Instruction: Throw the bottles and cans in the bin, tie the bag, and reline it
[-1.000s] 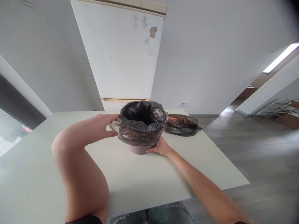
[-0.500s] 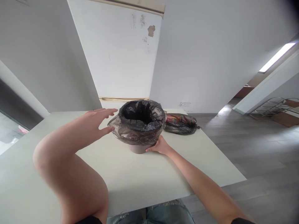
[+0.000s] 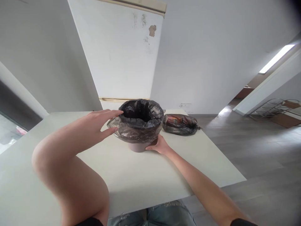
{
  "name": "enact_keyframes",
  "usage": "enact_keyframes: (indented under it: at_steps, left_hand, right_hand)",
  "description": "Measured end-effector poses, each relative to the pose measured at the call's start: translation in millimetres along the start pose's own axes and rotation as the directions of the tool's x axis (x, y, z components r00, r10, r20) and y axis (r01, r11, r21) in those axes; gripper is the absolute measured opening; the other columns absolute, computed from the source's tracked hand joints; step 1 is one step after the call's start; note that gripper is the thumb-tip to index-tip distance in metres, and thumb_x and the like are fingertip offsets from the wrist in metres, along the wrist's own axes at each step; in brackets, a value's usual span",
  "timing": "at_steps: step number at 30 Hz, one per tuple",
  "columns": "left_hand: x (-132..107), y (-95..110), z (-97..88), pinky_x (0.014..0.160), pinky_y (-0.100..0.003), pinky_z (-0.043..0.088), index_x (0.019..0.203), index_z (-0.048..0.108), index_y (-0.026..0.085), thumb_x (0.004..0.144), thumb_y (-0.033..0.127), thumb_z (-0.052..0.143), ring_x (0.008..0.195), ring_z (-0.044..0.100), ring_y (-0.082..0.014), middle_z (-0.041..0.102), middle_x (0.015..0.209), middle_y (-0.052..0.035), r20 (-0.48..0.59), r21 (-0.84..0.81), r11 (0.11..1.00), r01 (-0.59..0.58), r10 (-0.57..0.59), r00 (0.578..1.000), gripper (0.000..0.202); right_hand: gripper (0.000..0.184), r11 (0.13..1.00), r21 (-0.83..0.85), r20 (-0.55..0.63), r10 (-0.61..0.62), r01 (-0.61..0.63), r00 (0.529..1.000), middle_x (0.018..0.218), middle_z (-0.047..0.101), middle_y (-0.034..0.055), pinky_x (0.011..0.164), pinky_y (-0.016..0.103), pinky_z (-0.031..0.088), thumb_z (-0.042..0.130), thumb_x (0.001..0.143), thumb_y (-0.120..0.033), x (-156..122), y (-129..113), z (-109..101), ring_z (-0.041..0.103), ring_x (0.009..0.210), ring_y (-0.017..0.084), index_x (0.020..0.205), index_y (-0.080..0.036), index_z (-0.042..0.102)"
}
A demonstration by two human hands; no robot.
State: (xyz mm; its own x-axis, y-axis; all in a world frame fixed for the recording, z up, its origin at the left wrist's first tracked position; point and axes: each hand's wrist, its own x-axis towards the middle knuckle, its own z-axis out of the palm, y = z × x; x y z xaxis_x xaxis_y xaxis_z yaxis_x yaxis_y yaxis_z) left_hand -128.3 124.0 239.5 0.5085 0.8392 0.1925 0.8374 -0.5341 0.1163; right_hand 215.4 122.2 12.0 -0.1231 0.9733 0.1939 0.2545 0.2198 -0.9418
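A small mauve bin (image 3: 139, 146) stands on a white table (image 3: 145, 179). A dark plastic liner bag (image 3: 138, 124) is folded over its rim and hangs down the sides. My left hand (image 3: 101, 124) reaches to the bin's left side with fingers spread, fingertips touching the bag at the rim. My right hand (image 3: 159, 145) cups the bin's lower right side under the bag's edge; its fingers are partly hidden behind the bin.
A tied dark bag with colourful contents (image 3: 180, 124) lies on the table right of the bin. A white refrigerator (image 3: 122, 56) stands behind the table. Grey wood floor (image 3: 258, 150) stretches to the right, with a wire rack (image 3: 275, 108) far off.
My left hand let go of the bag's side, drew back with fingers spread, and now touches the rim again. The right hand stays at the bin's base.
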Motion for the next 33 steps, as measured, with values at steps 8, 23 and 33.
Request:
enact_keyframes:
  at_steps: [8,23,33]
  left_hand:
    - [16,-6,9.2,0.107,-0.043,0.052,0.157,0.05,0.041,0.096,0.064,0.054,0.13,0.065,-0.0319,0.065,0.149,-0.0002,0.054,-0.14,0.99,-0.011,0.019,0.998,0.065]
    - [43,22,13.2,0.09,-0.044,0.055,0.152,0.055,0.036,0.091,0.07,0.056,0.125,0.066,-0.039,0.064,0.147,-0.0099,0.114,-0.145,0.971,0.188,-0.173,0.978,0.07]
    - [80,35,32.5,0.087,-0.041,0.053,0.139,0.056,0.024,0.096,0.066,0.053,0.117,0.067,-0.0378,0.065,0.139,-0.0165,0.075,-0.198,0.975,0.104,-0.091,0.993,0.061]
  right_hand:
    - [0.101,1.0,-0.016,-0.025,-0.022,0.022,0.999,0.145,0.064,0.0138,0.109,0.053,0.051,0.097,0.065,-0.051,5,3,3,0.062,0.13,0.036,0.15,-0.027,0.05]
    - [0.067,0.513,-0.857,-0.167,-0.186,-0.049,0.968,0.147,0.06,0.0184,0.117,0.057,0.038,0.061,0.095,-0.063,45,-36,-187,0.054,0.137,0.039,0.147,-0.022,0.055]
    - [0.06,0.634,-0.769,0.115,0.27,-0.087,0.956,0.105,0.078,0.0077,0.08,0.037,0.052,0.072,0.082,-0.069,19,-71,-222,0.071,0.092,0.03,0.124,-0.026,0.073]
